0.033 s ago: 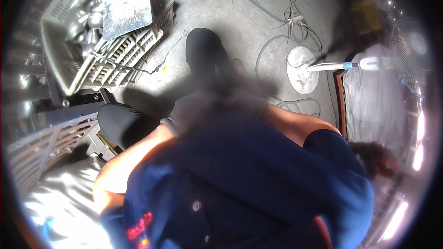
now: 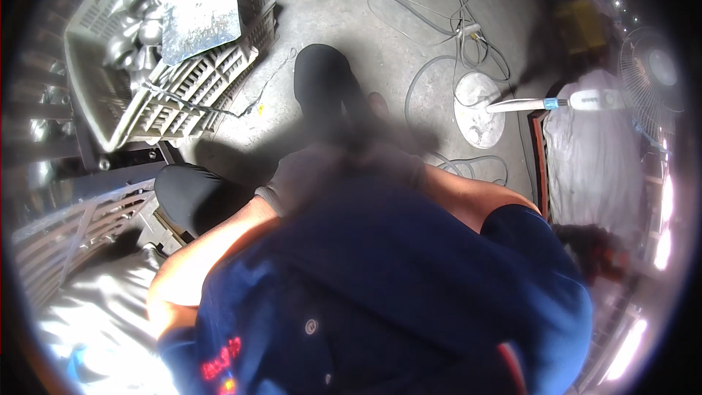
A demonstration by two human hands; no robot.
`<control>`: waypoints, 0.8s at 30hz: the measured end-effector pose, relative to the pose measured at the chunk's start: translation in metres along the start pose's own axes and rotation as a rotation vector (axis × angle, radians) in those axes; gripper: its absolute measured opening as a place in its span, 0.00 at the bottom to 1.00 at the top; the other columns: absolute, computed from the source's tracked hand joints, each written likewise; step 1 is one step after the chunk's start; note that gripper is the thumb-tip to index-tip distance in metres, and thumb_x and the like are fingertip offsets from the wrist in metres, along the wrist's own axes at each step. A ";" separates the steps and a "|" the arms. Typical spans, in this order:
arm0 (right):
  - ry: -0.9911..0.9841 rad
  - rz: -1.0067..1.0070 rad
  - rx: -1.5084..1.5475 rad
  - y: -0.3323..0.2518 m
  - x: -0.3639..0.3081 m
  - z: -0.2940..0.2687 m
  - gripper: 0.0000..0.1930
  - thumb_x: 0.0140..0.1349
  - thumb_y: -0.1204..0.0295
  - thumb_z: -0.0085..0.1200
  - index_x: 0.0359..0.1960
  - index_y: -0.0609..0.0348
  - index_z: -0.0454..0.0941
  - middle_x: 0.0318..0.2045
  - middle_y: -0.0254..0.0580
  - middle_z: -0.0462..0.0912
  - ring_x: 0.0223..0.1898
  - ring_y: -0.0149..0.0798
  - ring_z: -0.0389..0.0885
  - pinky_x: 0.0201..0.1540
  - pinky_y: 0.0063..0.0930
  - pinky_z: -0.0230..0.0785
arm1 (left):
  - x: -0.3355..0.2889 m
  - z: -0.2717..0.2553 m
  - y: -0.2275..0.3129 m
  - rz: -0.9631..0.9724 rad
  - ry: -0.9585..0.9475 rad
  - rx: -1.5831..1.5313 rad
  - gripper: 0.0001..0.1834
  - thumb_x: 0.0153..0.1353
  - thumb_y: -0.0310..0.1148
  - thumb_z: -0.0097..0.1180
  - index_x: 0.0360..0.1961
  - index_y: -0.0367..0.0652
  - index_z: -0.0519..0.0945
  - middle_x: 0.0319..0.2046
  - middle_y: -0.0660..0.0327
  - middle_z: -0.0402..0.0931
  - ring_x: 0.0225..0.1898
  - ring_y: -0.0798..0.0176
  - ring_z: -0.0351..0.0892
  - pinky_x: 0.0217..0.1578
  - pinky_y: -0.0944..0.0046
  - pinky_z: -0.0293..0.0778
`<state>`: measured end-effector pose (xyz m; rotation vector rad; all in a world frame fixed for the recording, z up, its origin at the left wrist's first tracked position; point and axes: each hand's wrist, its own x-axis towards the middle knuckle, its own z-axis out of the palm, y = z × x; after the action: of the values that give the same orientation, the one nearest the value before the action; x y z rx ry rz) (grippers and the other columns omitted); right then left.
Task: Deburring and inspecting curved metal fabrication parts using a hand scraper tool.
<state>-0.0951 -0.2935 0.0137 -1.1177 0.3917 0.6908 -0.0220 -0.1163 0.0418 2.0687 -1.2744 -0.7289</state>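
Seemingly drawn together in front of the navy shirt (image 2: 380,278), with the left hand (image 2: 303,170) in grey glove cloth and the right hand (image 2: 391,163) alongside, likely gloved too; cannot tell from the dim blur whether open, closed or gripping, nor make out anything between the two. Just beyond the hands, a dark-clad knee (image 2: 325,80), and out to the left a second knee (image 2: 186,194), set well apart, perhaps for elbow room. Farther out, ahead and left of the left hand, a grey crate (image 2: 212,77) of shiny metal parts (image 2: 150,33), probably stationed for easy reach, with a flat sheet (image 2: 205,22) laid across, maybe for want of other space. Beyond the right hand, on the floor (image 2: 314,7), looped cables (image 2: 462,33) and a fan (image 2: 480,124), presumably stood there for cooling.
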 end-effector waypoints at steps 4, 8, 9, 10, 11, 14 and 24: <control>0.053 0.144 -0.064 -0.006 -0.003 0.002 0.14 0.58 0.75 0.46 0.46 0.65 0.70 0.39 0.41 0.72 0.41 0.31 0.71 0.43 0.26 0.66 | 0.009 0.018 -0.017 0.011 0.012 -0.015 0.11 0.55 0.35 0.50 0.38 0.43 0.71 0.31 0.53 0.75 0.36 0.47 0.76 0.38 0.54 0.71; -0.048 -0.043 0.222 0.003 0.000 -0.001 0.11 0.54 0.74 0.56 0.40 0.63 0.77 0.32 0.38 0.80 0.34 0.29 0.77 0.39 0.20 0.68 | 0.009 0.013 -0.014 0.049 0.001 -0.151 0.11 0.54 0.35 0.51 0.36 0.43 0.69 0.29 0.50 0.74 0.34 0.44 0.75 0.36 0.52 0.70; 0.061 -0.046 0.090 -0.002 -0.002 0.004 0.12 0.52 0.75 0.56 0.39 0.63 0.77 0.32 0.39 0.80 0.34 0.29 0.77 0.39 0.20 0.68 | 0.007 0.008 -0.011 0.051 -0.003 -0.152 0.11 0.54 0.35 0.51 0.36 0.43 0.69 0.29 0.50 0.74 0.34 0.44 0.75 0.36 0.52 0.70; 0.067 -0.049 0.096 -0.001 -0.002 0.004 0.12 0.52 0.75 0.56 0.39 0.63 0.77 0.32 0.39 0.80 0.34 0.29 0.77 0.39 0.20 0.68 | 0.005 0.004 -0.005 0.029 0.025 -0.166 0.10 0.55 0.36 0.51 0.35 0.42 0.70 0.28 0.50 0.73 0.34 0.44 0.75 0.35 0.52 0.69; 0.082 -0.043 0.037 0.000 -0.001 0.002 0.12 0.52 0.75 0.56 0.40 0.64 0.77 0.32 0.39 0.80 0.34 0.29 0.77 0.39 0.21 0.68 | 0.004 0.002 -0.002 0.008 0.051 -0.179 0.10 0.56 0.36 0.51 0.34 0.42 0.70 0.28 0.50 0.73 0.33 0.44 0.75 0.35 0.52 0.69; 0.053 -0.041 -0.043 0.012 0.010 -0.003 0.13 0.50 0.76 0.56 0.40 0.64 0.77 0.32 0.39 0.80 0.35 0.29 0.77 0.40 0.21 0.68 | -0.014 0.002 -0.002 -0.039 0.198 -0.180 0.10 0.55 0.35 0.53 0.36 0.42 0.72 0.28 0.50 0.74 0.35 0.45 0.75 0.36 0.54 0.70; 0.116 -0.156 -0.205 0.008 0.007 -0.001 0.15 0.47 0.76 0.57 0.39 0.66 0.77 0.33 0.38 0.80 0.35 0.28 0.77 0.41 0.20 0.68 | -0.012 0.016 -0.012 -0.006 0.247 -0.124 0.10 0.52 0.34 0.57 0.36 0.44 0.77 0.31 0.50 0.77 0.37 0.49 0.78 0.35 0.57 0.73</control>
<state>-0.0956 -0.2902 0.0031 -1.3720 0.3328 0.5380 -0.0308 -0.1042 0.0243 1.9912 -1.0598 -0.5220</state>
